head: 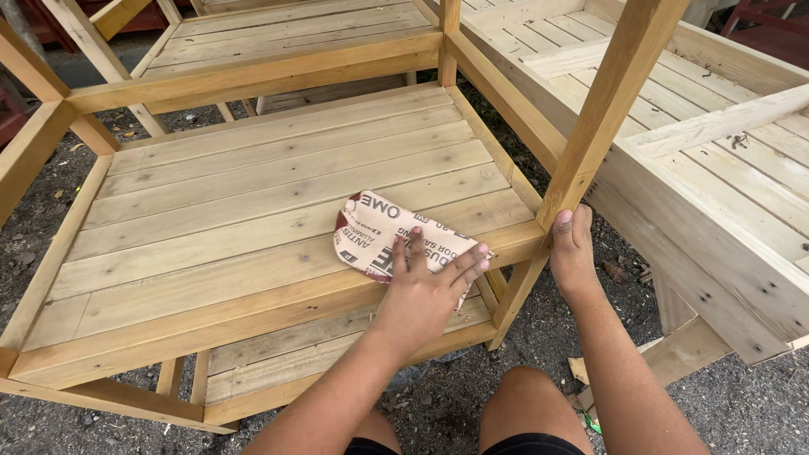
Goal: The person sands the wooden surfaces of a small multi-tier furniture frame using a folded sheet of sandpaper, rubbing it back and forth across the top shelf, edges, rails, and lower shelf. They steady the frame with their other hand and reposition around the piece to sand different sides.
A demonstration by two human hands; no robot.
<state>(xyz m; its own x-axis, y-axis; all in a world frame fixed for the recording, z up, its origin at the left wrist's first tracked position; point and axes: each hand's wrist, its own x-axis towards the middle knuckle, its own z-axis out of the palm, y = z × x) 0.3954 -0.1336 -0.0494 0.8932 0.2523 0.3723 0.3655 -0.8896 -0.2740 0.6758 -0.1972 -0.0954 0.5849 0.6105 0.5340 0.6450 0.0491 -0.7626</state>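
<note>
Pressing sandpaper (383, 236) flat-palmed, left hand (425, 291) risks splinters from slat edges; right hand (573, 253) grips the post (602, 114).

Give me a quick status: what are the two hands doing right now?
Left hand flat, fingers spread on sandpaper sheet, pressed to slatted wooden shelf. Right hand gripping upright post at the corner. Nothing in the way.

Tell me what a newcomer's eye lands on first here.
First, the left hand pressing a sheet of sandpaper flat on the slatted wooden shelf at centre. Next, the right hand gripping the shelf's upright post at its near right corner.
</note>
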